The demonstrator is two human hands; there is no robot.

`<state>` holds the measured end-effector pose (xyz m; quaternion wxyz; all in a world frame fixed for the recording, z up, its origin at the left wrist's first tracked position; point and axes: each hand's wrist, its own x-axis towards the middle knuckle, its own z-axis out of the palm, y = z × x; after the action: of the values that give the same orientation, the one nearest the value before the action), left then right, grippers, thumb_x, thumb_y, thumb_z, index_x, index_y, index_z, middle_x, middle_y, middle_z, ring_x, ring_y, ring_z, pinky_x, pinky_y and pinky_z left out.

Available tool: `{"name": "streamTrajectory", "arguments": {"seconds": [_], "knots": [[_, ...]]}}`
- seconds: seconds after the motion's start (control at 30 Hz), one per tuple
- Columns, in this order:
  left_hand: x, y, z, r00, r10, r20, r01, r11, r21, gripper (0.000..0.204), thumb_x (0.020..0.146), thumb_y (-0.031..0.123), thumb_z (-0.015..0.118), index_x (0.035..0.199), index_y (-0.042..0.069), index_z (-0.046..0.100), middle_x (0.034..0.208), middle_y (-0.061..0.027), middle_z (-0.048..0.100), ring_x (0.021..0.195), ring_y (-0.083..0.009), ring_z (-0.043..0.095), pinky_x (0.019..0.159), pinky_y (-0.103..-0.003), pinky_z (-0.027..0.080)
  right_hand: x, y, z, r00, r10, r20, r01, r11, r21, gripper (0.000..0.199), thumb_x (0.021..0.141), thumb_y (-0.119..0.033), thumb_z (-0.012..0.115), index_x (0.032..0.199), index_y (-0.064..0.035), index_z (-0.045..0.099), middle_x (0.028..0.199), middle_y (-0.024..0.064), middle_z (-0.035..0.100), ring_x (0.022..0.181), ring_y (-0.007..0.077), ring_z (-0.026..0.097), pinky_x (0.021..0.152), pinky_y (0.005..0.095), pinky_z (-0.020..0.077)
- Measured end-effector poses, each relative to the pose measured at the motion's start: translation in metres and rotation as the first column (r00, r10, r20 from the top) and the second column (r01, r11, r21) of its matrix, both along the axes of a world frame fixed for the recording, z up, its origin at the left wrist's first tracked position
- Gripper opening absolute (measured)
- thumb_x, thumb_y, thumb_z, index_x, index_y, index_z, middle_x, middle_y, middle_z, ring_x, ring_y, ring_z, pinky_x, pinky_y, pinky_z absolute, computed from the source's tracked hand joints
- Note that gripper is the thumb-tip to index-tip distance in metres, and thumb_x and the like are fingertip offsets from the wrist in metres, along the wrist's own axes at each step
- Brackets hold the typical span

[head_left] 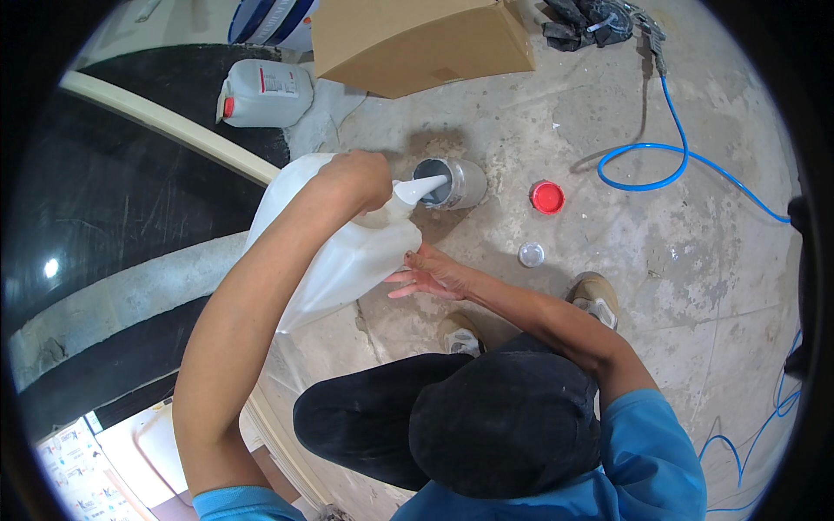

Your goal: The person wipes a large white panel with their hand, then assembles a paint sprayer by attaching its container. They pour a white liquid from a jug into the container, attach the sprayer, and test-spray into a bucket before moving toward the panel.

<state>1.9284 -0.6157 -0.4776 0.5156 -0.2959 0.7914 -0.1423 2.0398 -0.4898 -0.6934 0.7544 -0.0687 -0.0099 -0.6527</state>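
Note:
A big white plastic jug (343, 269) is tilted to the right. My left hand (363, 181) is closed round its handle on top. From its mouth a white spout (422, 188) reaches into the opening of a grey-stained can (470, 184) on the floor. Any liquid coming out of the spout is too small to make out. My right hand (434, 273) lies along the jug's lower right side, palm up and fingers stretched apart; whether it bears weight I cannot tell. Right of the can lies a red cap (547, 198), with a small clear round lid (532, 254) nearer to me.
Beyond the jug stand a cardboard box (421, 48), another white jug (274, 93) with a red cap, and a blue-and-white bucket (274, 22). A blue hose (643, 187) loops over the concrete at right. Dark panels with a pale strip (165, 126) fill the left. My shoes (595, 300) are close by.

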Motion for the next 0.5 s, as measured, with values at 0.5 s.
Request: {"name": "streamTrajectory", "arguments": {"seconds": [0.5], "knots": [[-0.0008, 0.0050, 0.0017, 1.000, -0.027, -0.004, 0.027, 1.000, -0.013, 0.024, 0.082, 0.002, 0.068, 0.103, 0.000, 0.079, 0.108, -0.0207, 0.077, 0.105, -0.0379, 0.075, 0.085, -0.046, 0.060, 0.0050, -0.0003, 0.0003, 0.999, 0.003, 0.042, -0.002, 0.999, -0.033, 0.101, 0.092, -0.048, 0.078, 0.165, -0.0245, 0.013, 0.168, 0.0126, 0.027, 0.151, 0.0460, 0.034, 0.114, 0.0713, 0.0363]]}}
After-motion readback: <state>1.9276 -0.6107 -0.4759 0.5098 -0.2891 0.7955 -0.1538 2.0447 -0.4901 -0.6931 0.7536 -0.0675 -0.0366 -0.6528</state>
